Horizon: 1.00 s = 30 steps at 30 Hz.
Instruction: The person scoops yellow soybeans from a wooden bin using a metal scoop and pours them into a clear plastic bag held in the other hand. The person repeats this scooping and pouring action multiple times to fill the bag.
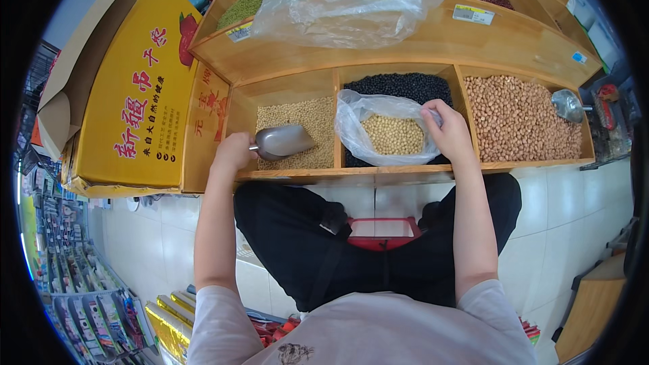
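My left hand (234,152) grips the handle of a metal scoop (285,141) in the left compartment. The scoop rests on or just over pale soybeans (296,109), and I see none inside it. In the middle compartment, a clear plastic bag (350,129) stands with its mouth spread, holding soybeans (393,134). My right hand (448,129) pinches the bag's right rim between thumb and fingers. Black beans (400,83) lie around and behind the bag, partly hidden by it.
Peanuts (517,116) fill the right compartment, where a second metal scoop (568,105) lies. Crumpled clear plastic (350,5) drapes over the upper wooden bins, near green beans (246,2). A yellow cardboard box (142,91) stands at the left. A red stool (383,241) shows between my legs.
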Tool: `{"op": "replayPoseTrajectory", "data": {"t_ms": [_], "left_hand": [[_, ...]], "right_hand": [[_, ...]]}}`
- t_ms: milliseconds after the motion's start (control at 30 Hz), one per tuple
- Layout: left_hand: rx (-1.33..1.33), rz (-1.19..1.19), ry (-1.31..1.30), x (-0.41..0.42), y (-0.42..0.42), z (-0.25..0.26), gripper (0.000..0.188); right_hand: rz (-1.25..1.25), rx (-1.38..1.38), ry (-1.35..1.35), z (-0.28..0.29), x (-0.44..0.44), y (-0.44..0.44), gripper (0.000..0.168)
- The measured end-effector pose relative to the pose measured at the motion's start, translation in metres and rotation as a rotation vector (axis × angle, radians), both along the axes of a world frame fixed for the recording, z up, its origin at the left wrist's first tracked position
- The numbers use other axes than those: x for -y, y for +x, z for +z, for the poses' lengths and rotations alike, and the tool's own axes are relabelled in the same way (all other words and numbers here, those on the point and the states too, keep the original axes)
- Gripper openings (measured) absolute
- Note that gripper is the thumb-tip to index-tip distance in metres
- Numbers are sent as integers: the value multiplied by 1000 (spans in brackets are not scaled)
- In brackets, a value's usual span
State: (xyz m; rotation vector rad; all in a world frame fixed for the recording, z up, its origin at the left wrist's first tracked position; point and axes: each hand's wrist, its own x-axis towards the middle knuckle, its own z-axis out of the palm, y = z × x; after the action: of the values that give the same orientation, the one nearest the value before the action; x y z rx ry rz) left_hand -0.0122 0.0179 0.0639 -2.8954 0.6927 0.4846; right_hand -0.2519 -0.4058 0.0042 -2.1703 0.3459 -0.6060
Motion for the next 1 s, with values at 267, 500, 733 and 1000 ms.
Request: {"op": "replayPoseTrajectory", "data": {"t_ms": [267,500,733,1000], "left_hand": [[-65,13,-22,24,1,-47,38],[-143,92,-110,19,5,-80,41],[-42,150,-94,21,0,-73,44],[-135,225,-220,14,13,-86,50]], "right_hand": [[-4,-19,-24,1,1,2,19],[4,-34,-6,0,0,2,19],[15,-11,-8,-2,0,3,18],[18,-7,-13,-2,0,3,17]]}}
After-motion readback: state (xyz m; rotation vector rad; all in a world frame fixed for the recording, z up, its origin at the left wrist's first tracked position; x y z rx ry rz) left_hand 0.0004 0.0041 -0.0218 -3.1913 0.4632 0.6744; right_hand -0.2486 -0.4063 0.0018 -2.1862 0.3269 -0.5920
